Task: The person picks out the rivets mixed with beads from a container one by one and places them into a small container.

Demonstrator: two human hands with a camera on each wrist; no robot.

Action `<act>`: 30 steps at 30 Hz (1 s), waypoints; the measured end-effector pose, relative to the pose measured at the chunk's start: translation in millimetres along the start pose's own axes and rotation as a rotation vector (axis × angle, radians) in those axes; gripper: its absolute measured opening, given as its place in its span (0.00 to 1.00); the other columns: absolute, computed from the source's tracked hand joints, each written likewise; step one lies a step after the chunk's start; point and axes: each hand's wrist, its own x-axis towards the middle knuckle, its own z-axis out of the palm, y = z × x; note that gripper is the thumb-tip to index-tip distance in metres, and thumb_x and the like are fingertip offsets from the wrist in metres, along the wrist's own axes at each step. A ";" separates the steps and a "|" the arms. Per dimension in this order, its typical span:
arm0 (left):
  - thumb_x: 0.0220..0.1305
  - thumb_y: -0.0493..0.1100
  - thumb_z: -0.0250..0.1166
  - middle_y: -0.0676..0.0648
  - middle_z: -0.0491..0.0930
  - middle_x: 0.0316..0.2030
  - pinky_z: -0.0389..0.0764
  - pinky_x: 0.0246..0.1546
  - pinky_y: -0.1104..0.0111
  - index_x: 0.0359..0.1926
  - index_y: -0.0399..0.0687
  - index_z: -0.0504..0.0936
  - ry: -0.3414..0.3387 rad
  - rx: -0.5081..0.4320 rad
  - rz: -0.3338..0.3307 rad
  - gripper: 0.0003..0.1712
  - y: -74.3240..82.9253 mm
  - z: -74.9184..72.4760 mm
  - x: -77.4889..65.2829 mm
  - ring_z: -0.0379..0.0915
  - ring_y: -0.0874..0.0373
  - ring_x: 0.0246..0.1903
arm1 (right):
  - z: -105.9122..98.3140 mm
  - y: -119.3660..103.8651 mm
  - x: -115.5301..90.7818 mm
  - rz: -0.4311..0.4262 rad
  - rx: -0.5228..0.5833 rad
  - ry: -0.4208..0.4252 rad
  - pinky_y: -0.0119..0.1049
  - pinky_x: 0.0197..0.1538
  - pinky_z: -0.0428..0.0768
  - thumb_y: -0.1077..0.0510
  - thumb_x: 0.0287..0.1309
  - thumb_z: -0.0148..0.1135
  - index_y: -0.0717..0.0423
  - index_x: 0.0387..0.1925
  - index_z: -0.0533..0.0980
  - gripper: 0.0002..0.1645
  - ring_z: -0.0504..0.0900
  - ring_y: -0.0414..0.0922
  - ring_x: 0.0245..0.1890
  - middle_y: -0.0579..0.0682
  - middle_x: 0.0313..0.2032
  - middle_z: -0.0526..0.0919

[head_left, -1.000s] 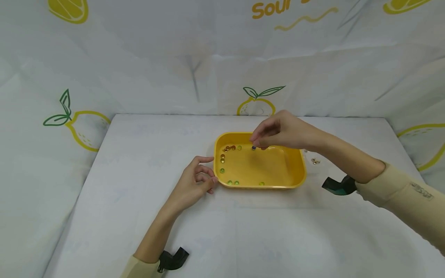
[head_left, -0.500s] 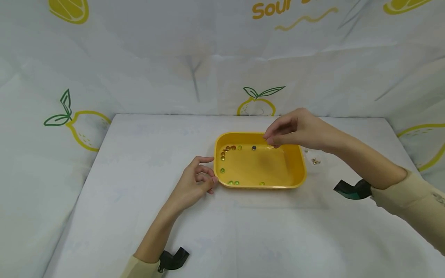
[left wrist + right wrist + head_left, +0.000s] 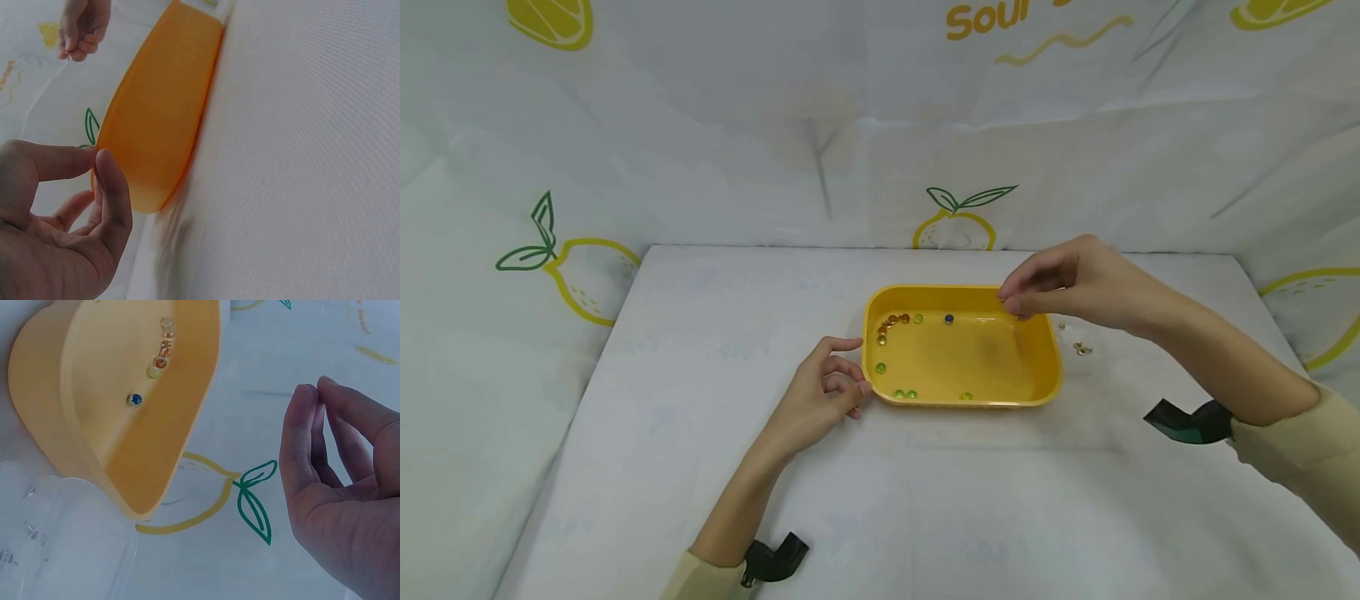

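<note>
Oblong yellow plastic tray [image 3: 973, 362] holds round beads [image 3: 949, 319]: one blue, five green, others amber; left hand [image 3: 822, 392] touches it, fingers apart; right hand's [image 3: 1081, 283] meet.

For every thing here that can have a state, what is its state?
Yellow tray: upright, open.
Blue bead: in tray, apart.
Other beads: lying near tray walls.
Clear container: beside tray, pieces inside.
Left hand: touching tray.
Right hand: raised, fingers meeting at tips; grip unclear.

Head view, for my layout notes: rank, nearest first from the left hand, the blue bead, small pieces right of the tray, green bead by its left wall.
1. Green bead: in the tray, by the left hand.
2. Blue bead: toward the far wall.
3. Small pieces: outside, on the right.
</note>
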 end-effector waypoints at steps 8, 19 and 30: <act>0.70 0.31 0.69 0.39 0.81 0.47 0.91 0.35 0.68 0.74 0.48 0.70 0.002 0.009 -0.007 0.35 -0.1 0.5 0.3 0.85 0.43 0.36 | -6.8 10.7 -12.7 0.044 -0.009 0.054 0.30 0.51 0.91 0.55 0.69 0.75 0.51 0.51 0.89 0.12 0.93 0.47 0.46 0.42 0.43 0.93; 0.70 0.31 0.68 0.39 0.81 0.47 0.91 0.35 0.67 0.74 0.49 0.70 0.003 0.011 -0.019 0.35 -0.1 0.3 0.2 0.85 0.46 0.37 | -17.2 36.8 -27.9 0.003 -0.006 0.118 0.29 0.48 0.90 0.58 0.70 0.73 0.55 0.53 0.88 0.12 0.91 0.46 0.41 0.45 0.42 0.93; 0.70 0.31 0.68 0.39 0.81 0.47 0.92 0.35 0.64 0.74 0.49 0.70 0.002 0.009 -0.014 0.34 0.1 0.4 0.7 0.85 0.45 0.36 | -23.1 55.8 -37.2 0.049 0.015 0.162 0.26 0.49 0.90 0.57 0.71 0.72 0.57 0.54 0.87 0.14 0.93 0.45 0.42 0.44 0.43 0.94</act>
